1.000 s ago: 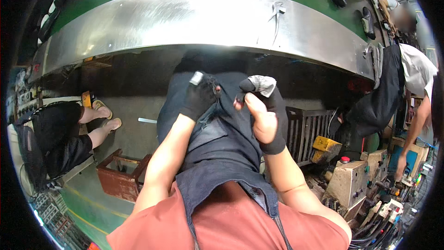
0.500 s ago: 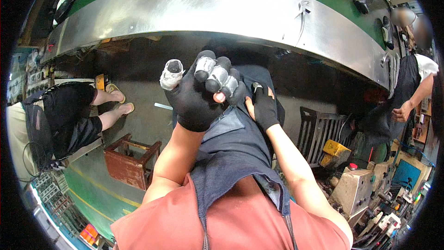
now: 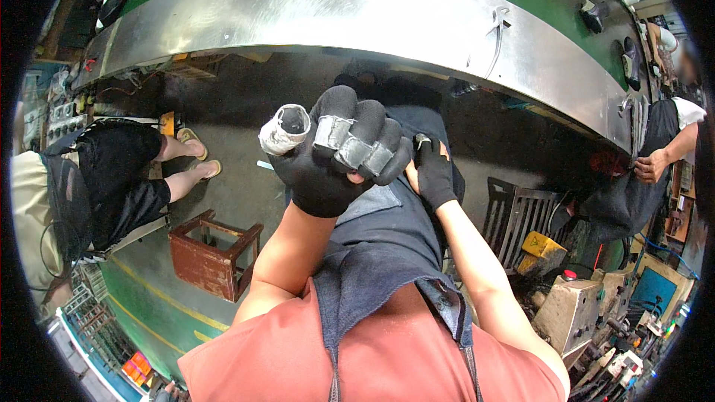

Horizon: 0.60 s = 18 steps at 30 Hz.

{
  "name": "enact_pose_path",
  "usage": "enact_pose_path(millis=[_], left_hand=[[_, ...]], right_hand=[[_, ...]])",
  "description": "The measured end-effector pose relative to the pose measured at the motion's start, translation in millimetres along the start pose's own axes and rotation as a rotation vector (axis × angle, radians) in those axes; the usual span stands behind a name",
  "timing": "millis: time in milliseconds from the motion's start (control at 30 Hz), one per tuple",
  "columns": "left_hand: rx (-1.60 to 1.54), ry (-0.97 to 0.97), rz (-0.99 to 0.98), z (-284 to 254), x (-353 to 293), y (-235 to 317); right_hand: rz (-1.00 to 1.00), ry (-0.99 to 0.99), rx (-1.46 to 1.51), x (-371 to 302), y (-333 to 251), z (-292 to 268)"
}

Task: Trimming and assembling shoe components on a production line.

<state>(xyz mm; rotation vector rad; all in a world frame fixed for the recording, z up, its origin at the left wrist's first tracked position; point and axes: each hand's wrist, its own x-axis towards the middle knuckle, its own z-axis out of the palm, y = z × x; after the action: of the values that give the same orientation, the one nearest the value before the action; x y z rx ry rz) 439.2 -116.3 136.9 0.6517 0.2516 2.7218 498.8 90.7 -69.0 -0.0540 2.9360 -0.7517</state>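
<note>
My left hand (image 3: pixel 339 149) is raised above my lap in a black glove, with its palm side toward me. Its fingers are curled in and carry bands of silver-grey tape. The thumb (image 3: pixel 286 130), wrapped in white tape, sticks out to the left. A bare fingertip shows at the glove's lower edge, and I see nothing held. My right hand (image 3: pixel 434 175), in a black glove with some bare skin at the fingers, lies on my dark blue apron (image 3: pixel 383 227) over the thigh. Its fingers are stretched out and seem to hold nothing.
A long green-topped conveyor table with a metal side panel (image 3: pixel 313 7) runs across in front. Dark shoes (image 3: pixel 593 15) stand on it. A brown wooden stool (image 3: pixel 212 257) is at my left, near a seated person. Machines (image 3: pixel 573 313) and another person flank my right.
My left hand looks slightly larger and nearer, its fingers curled further in. The right hand stays on my lap. At right, the other person's hand has moved up a little.
</note>
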Motion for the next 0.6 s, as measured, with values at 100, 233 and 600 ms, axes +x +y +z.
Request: enact_pose_path(millis=[100, 233, 600], left_hand=[[0.053, 0.013, -0.002, 1.3, 0.3, -0.1], [0.035, 0.036, -0.025, 2.4, -0.1, 1.6], [0.020, -0.044, -0.057, -2.7, -3.9, 3.1]], right_hand=[[0.004, 0.002, -0.008, 0.5, -2.0, -2.4], [0.004, 0.001, -0.005, 0.2, -1.8, -2.9], [-0.012, 0.036, -0.005, -0.5, 0.9, -1.0]])
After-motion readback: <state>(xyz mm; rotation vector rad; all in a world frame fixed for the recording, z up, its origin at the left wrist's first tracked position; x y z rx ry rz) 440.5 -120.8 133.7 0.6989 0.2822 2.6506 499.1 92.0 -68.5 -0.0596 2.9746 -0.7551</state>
